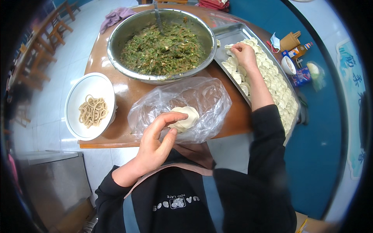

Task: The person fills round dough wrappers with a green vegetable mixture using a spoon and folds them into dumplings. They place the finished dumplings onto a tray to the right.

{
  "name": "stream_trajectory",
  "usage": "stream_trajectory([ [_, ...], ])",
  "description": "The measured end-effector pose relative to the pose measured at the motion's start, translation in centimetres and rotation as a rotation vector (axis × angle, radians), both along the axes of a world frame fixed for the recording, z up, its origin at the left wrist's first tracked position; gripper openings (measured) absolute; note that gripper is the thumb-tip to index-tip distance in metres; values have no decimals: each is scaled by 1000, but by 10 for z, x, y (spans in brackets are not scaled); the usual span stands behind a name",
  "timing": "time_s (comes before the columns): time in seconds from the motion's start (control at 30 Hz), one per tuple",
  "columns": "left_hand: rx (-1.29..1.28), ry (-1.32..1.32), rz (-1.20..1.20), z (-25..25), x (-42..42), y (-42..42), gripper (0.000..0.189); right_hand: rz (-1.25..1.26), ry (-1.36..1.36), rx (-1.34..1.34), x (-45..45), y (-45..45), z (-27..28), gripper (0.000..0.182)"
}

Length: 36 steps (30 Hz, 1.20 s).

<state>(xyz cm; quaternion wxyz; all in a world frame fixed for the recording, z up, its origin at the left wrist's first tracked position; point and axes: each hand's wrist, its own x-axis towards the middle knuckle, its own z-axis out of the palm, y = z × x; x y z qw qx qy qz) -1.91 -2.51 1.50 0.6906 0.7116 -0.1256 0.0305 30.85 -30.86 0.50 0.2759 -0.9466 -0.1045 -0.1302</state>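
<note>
My left hand (pixel 158 139) hovers over a stack of round dough wrappers (pixel 188 118), its fingertips at their left side; whether it grips one, I cannot tell. The wrappers lie on a clear plastic bag (pixel 209 102) near the table's front edge. Over the upper left part of a metal tray (pixel 230 34), my right hand (pixel 244 55) pinches a folded dumpling (pixel 229 48) at its fingertips. Many pale dumplings (pixel 271 78) cover much of the tray. Beyond the bag stands a large steel bowl (pixel 115 62) of chopped green filling (pixel 166 48), with a metal utensil (pixel 158 19) in it.
A white bowl (pixel 71 116) with noodle-like strands (pixel 93 112) stands at the left of the table (pixel 122 102). A purple cloth (pixel 115 18) lies at the back left. Past the tray are a small white bowl (pixel 288 65), a face mask (pixel 274 41) and a bottle (pixel 300 51).
</note>
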Motion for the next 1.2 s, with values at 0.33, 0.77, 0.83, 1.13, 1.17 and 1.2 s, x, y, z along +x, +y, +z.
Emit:
stream_trajectory([
  [0.33,324,-225,175,8,12,7,24,-92,19,-223,10,14,-9,20],
  [0.77,617,-292,215,-5,37,6,20,-78,-16,-435,16,28,-11,27],
  [0.83,731,-316,186,-8,41,-1,21,-85,-96,-409,13,27,-8,30],
  [1.13,961,-381,172,-22,54,-19,26,205,-280,-31,-39,29,36,24],
  [1.17,957,-370,168,-22,54,-19,27,237,-276,-9,-52,34,42,23],
  [1.2,953,-362,160,-21,52,-19,28,258,-282,13,-67,37,48,21],
])
